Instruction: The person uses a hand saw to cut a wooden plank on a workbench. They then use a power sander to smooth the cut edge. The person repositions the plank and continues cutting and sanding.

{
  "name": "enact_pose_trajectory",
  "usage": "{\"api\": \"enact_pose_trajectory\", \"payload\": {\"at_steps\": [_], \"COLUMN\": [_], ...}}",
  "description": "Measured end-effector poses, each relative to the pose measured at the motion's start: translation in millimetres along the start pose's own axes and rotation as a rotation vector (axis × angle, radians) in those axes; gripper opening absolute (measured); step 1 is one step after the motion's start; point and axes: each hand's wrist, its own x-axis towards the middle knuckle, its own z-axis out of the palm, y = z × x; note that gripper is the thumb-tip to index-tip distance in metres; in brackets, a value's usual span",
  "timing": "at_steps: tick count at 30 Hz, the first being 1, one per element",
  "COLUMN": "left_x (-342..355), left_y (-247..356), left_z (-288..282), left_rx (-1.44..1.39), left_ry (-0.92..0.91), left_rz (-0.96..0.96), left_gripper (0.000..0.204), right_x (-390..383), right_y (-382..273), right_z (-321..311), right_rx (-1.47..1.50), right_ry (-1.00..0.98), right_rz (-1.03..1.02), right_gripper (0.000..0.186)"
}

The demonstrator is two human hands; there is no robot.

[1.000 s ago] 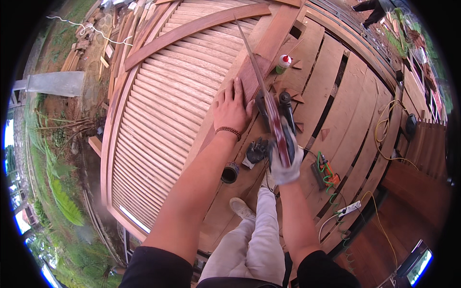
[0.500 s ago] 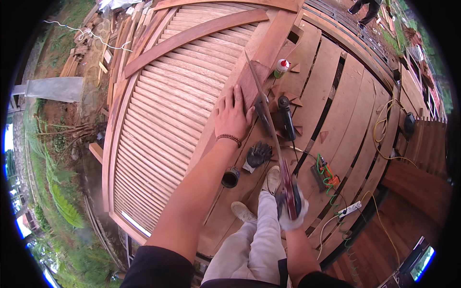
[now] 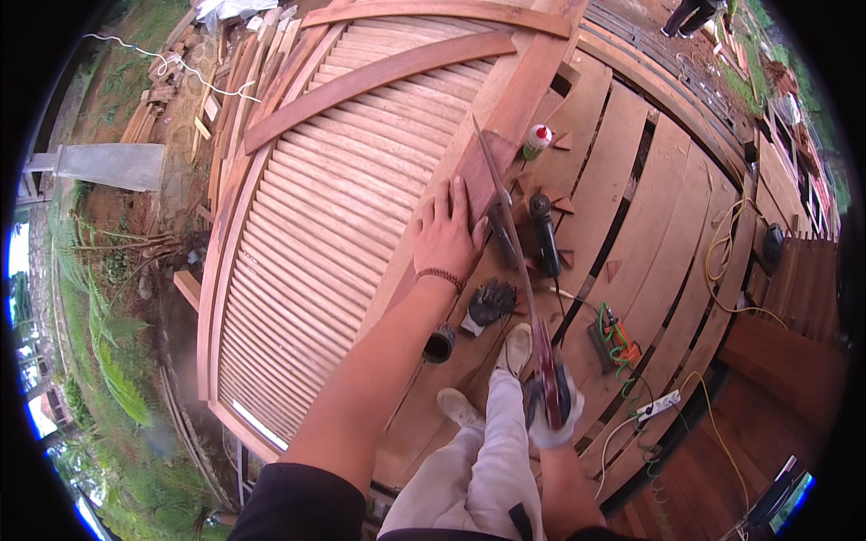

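Note:
My left hand, bare with a beaded bracelet, lies with fingers spread on the edge of a slatted wooden panel. Its fingers touch a dark reddish board on that edge. In my right hand, which wears a pale glove with dark patches, is a handsaw. My gloved fingers wrap round its dark red handle. The long, narrow blade slants up and away, passing along the board's right side with its tip near the board's far end. Whether the teeth touch the wood, I cannot tell.
An angle grinder, a glue bottle, a dark glove, an open can, an orange tool and a power strip lie on the gapped plank deck. Cables trail across it. A person stands far off.
The view has shifted slightly, so the panel and deck sit lower and farther right. The saw has come slightly toward me. My left hand stays on the panel edge.

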Motion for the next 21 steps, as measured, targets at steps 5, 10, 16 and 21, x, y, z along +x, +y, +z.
{"api": "enact_pose_trajectory", "payload": {"at_steps": [5,10,16,21], "left_x": [-3.1,1.7,-1.1,-1.5], "left_y": [-0.3,-0.5,-0.9,-0.3], "left_z": [-2.2,1.1,-0.4,1.0], "left_rx": [-0.013,-0.016,0.01,-0.029], "left_ry": [0.044,-0.032,0.011,0.018], "left_rz": [0.022,-0.009,0.017,0.011], "left_gripper": [0.079,0.079,0.078,0.078], "right_x": [48.7,-23.3,72.0,-5.0], "right_y": [-1.0,-1.1,-1.2,5.0], "right_z": [24.4,-6.5,35.0,-6.9], "right_rx": [-0.233,0.626,-0.283,-0.212], "right_ry": [0.088,0.109,0.047,-0.039], "right_rz": [-0.436,0.375,-0.533,-0.126], "right_gripper": [0.043,0.051,0.057,0.05]}}
